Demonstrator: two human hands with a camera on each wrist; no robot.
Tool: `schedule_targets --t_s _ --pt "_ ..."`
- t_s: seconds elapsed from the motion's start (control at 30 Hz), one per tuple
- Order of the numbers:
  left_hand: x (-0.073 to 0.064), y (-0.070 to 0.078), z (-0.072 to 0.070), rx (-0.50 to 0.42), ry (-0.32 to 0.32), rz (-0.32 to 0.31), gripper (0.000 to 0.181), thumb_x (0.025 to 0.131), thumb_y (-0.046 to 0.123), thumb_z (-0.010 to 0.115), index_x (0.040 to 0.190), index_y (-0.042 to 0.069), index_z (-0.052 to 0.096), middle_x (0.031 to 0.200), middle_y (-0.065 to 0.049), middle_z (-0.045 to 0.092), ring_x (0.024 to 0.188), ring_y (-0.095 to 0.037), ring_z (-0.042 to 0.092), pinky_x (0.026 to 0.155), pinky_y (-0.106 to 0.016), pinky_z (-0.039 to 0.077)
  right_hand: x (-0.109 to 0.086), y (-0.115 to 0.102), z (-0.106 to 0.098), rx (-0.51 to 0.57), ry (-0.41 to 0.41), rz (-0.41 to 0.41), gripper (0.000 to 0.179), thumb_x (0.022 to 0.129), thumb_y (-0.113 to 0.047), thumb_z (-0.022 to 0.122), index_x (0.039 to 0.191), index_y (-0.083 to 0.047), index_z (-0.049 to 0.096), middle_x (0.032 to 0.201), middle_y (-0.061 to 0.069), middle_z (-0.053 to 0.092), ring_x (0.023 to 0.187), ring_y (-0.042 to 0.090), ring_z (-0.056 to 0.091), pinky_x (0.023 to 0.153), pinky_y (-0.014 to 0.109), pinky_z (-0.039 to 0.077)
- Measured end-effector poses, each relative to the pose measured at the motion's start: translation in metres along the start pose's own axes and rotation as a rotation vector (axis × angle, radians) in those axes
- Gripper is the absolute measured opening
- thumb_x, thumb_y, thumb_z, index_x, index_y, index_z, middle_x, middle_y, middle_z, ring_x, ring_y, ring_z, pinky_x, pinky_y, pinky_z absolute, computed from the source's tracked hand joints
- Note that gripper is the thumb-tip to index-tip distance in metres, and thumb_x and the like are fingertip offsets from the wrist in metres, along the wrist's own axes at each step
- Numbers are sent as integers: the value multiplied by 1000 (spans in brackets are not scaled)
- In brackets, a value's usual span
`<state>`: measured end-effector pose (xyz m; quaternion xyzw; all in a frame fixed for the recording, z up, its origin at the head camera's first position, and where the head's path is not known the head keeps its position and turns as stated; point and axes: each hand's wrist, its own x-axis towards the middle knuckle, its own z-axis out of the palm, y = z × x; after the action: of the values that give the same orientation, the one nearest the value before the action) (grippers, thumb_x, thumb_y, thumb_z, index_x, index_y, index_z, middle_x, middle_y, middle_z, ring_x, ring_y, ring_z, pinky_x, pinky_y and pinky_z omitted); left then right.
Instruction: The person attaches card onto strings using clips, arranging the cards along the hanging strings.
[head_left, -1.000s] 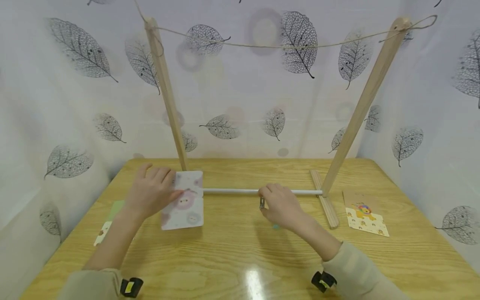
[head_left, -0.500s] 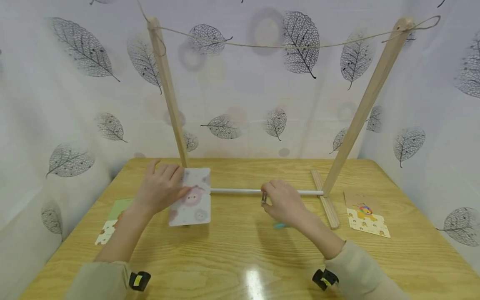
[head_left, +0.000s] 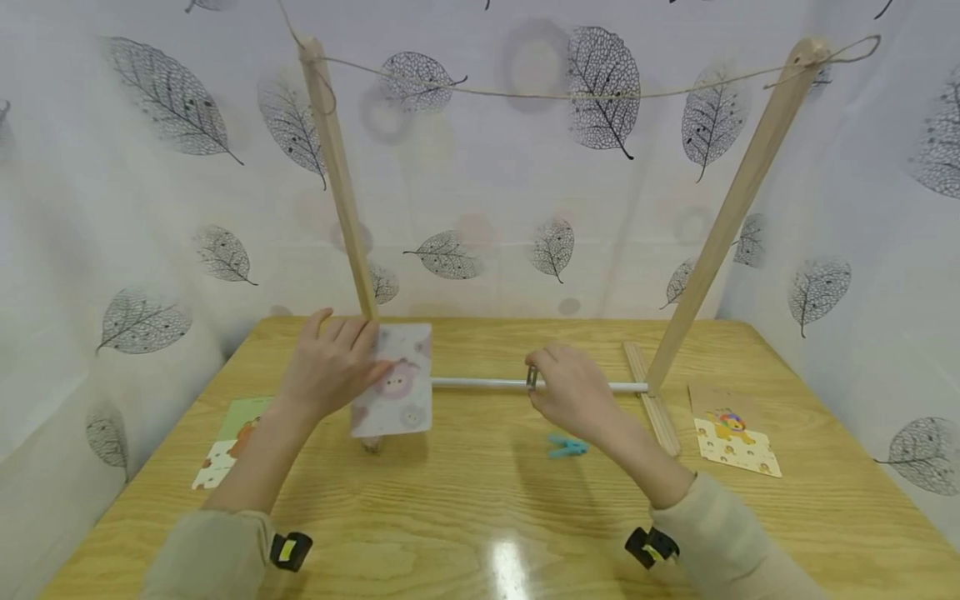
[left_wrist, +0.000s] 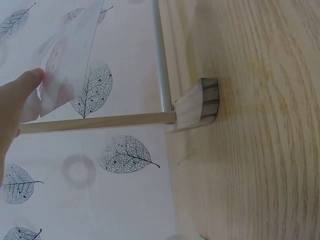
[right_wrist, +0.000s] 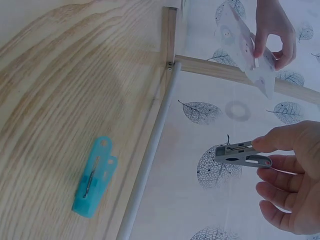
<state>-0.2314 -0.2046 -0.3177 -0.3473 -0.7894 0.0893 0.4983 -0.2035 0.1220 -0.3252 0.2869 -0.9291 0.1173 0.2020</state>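
My left hand pinches a thin white card with pink cartoon prints, between thumb and fingers at its left edge. It is held up in front of the left wooden post; in the left wrist view the card stands well off the table. Right of it, my right hand pinches a grey clothespin by its handle ends, above the table. In the right wrist view its nose points away from the fingers, with nothing seen between its jaws. A teal clothespin lies on the table below my right hand.
A wooden stand with a left post and a right post carries a sagging string across the top. A white rod joins them low down. A green-and-white card lies left, a lion card right.
My left hand has carried the card rightward and slightly up. My right hand has lifted the grey clothespin a little, and the teal clothespin has come fully into sight.
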Motion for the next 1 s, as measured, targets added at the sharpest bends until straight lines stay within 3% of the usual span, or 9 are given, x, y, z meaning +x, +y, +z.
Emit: schedule_targets --t_s 0.3,0.57,0.8,1.0 --pt "7 1 -2 6 17 2 52 69 39 74 92 -5 57 84 -17 59 71 -33 57 74 -50 45 4 3 -8 -10 56 -34 35 71 -13 76 99 -2 61 91 7 61 83 23 57 72 34 48" --pt "10 -1 0 41 15 6 49 77 43 60 87 -4 54 83 -18 57 71 -33 55 69 -45 42 4 4 -12 -24 61 -28 34 71 -14 77 99 -3 61 90 7 61 82 23 57 68 33 48" --pt "16 0 -1 44 3 -1 51 76 45 65 87 -4 55 83 -17 58 71 -32 54 67 -44 38 8 5 -19 -26 41 -5 35 73 -15 75 102 -3 61 94 8 62 85 25 58 70 36 48" --pt "25 -2 -1 79 14 -6 53 74 48 67 86 -3 55 81 -16 57 70 -31 52 65 -43 37 14 9 -28 -35 117 -51 36 70 -11 77 100 0 61 89 9 60 79 24 55 63 34 46"
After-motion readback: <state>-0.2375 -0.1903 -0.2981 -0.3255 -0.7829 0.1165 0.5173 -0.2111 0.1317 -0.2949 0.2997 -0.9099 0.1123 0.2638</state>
